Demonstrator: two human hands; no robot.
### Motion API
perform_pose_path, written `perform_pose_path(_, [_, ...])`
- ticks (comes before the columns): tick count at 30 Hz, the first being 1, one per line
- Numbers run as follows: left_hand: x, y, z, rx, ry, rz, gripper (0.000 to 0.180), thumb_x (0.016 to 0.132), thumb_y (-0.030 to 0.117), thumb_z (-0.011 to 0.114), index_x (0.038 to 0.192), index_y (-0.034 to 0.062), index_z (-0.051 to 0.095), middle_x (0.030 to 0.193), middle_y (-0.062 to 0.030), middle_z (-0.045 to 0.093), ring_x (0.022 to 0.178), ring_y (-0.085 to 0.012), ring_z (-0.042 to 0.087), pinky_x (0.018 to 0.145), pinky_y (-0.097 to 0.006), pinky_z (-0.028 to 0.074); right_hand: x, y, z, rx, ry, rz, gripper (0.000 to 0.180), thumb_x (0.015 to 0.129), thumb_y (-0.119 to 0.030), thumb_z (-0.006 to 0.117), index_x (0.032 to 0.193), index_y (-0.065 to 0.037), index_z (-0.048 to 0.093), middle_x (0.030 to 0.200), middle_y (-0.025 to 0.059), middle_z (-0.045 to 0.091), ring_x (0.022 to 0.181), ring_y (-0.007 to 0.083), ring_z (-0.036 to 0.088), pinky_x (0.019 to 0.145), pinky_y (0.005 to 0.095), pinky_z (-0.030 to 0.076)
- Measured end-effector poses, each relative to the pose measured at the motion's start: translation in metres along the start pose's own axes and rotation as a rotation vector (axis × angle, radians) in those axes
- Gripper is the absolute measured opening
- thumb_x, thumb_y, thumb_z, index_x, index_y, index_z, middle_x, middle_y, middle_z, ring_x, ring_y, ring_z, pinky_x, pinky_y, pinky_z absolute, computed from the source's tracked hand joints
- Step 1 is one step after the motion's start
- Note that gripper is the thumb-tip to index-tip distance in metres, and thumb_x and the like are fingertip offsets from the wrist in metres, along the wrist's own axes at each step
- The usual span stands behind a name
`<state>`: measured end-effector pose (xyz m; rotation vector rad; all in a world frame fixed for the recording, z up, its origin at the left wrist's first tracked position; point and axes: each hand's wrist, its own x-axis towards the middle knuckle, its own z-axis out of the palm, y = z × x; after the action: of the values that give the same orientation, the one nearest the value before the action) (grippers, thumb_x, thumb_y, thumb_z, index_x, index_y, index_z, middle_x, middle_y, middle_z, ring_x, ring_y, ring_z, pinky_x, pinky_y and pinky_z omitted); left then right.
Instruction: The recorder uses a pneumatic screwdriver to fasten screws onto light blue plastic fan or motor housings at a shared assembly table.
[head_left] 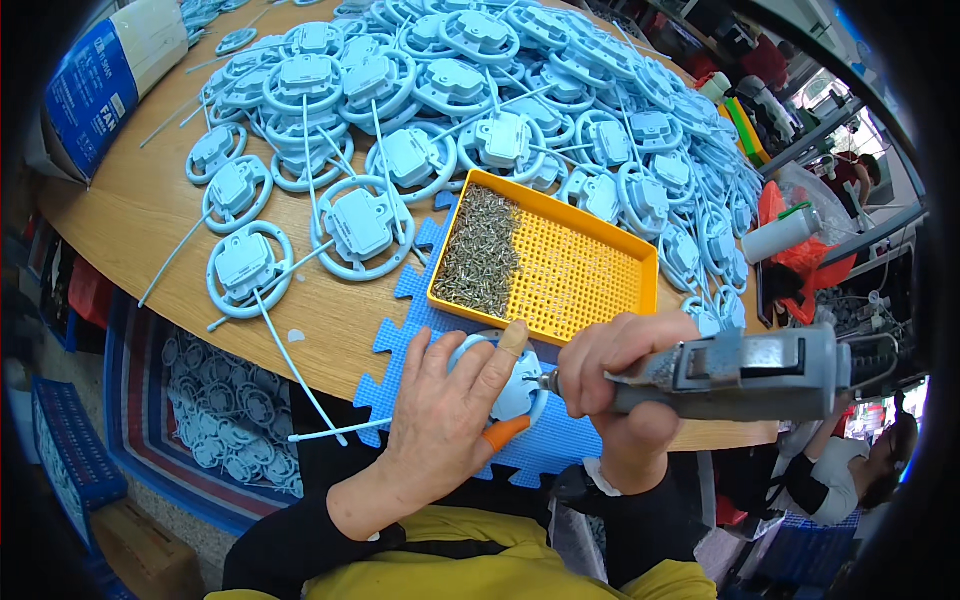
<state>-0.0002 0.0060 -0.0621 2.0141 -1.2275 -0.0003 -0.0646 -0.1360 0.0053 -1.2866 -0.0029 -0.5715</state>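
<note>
My left hand (435,415) is spread over a light blue ring-shaped plastic part (518,392), its thumb and index finger gripping the part from either side. An orange cover is on the thumb and a beige one on the index finger. My right hand (628,360) is closed round a grey power screwdriver (735,372). The driver lies nearly level, its bit pointing left at the part; whether it sits in a screw is too small to tell. Under the part is a blue foam mat (545,455). Just beyond my hands, a yellow tray (600,222) holds small metal screws (478,255) in its left half.
A large heap of similar light blue parts (480,35) covers the far table, cords sticking out. A blue-and-white carton (95,85) stands far left. Below the table's left edge, a striped-cloth-lined container (230,400) holds more parts. A white bottle (780,235) is at the right.
</note>
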Motion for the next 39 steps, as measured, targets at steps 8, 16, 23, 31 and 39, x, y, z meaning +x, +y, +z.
perform_pose_path(8, [-0.047, 0.01, -0.099, 0.201, -0.208, -0.199, 0.085, 0.064, 0.029, 0.081, 0.135, 0.0, 0.042, 0.122, -0.0196, 0.052, 0.116, -0.0403, 0.048, 0.106, -0.058, 0.021, 0.024, -0.021, -0.04, -0.161, 0.097, -0.266, 0.06, 0.083, -0.064, 0.057, 0.1, -0.007, 0.049, 0.06, -0.0006, 0.043, 0.048, 0.0107, 0.041, 0.044, 0.0264, 0.032])
perform_pose_path(16, [0.01, -0.052, -0.111, 0.407, -0.142, -0.206, 0.087, 0.063, 0.024, 0.08, 0.138, 0.0036, 0.041, 0.132, -0.0201, 0.044, 0.125, -0.0383, 0.041, 0.11, -0.052, 0.02, 0.049, 0.012, -0.083, -0.087, 0.164, -0.249, 0.055, 0.081, -0.046, 0.072, 0.103, 0.0, 0.052, 0.064, 0.0035, 0.05, 0.055, 0.0139, 0.05, 0.049, 0.0254, 0.04])
perform_pose_path(23, [0.073, -0.109, -0.087, 0.424, -0.136, -0.203, 0.08, 0.068, 0.02, 0.08, 0.137, 0.0061, 0.042, 0.121, -0.0146, 0.053, 0.113, -0.0333, 0.049, 0.098, -0.045, 0.032, 0.056, 0.023, -0.087, -0.06, 0.173, -0.215, 0.052, 0.082, -0.045, 0.071, 0.101, -0.001, 0.052, 0.064, 0.0033, 0.05, 0.053, 0.0139, 0.05, 0.049, 0.0259, 0.041])
perform_pose_path(31, [0.05, -0.062, -0.101, 0.434, 0.005, -0.06, 0.082, 0.067, 0.02, 0.077, 0.14, 0.0094, 0.041, 0.117, -0.0147, 0.057, 0.112, -0.0351, 0.053, 0.107, -0.054, 0.024, 0.054, 0.023, -0.088, -0.095, 0.166, -0.222, 0.049, 0.084, -0.043, 0.068, 0.101, -0.001, 0.051, 0.063, 0.004, 0.05, 0.054, 0.0147, 0.051, 0.05, 0.0263, 0.042])
perform_pose_path(39, [0.006, -0.023, -0.041, 0.224, -0.359, 0.134, 0.075, 0.07, 0.03, 0.075, 0.136, 0.0081, 0.046, 0.122, -0.0117, 0.055, 0.111, -0.036, 0.051, 0.101, -0.064, 0.024, 0.041, -0.017, -0.051, -0.068, 0.132, -0.319, 0.062, 0.08, -0.056, 0.067, 0.103, -0.001, 0.049, 0.064, 0.0025, 0.049, 0.054, 0.0147, 0.05, 0.048, 0.0269, 0.041])
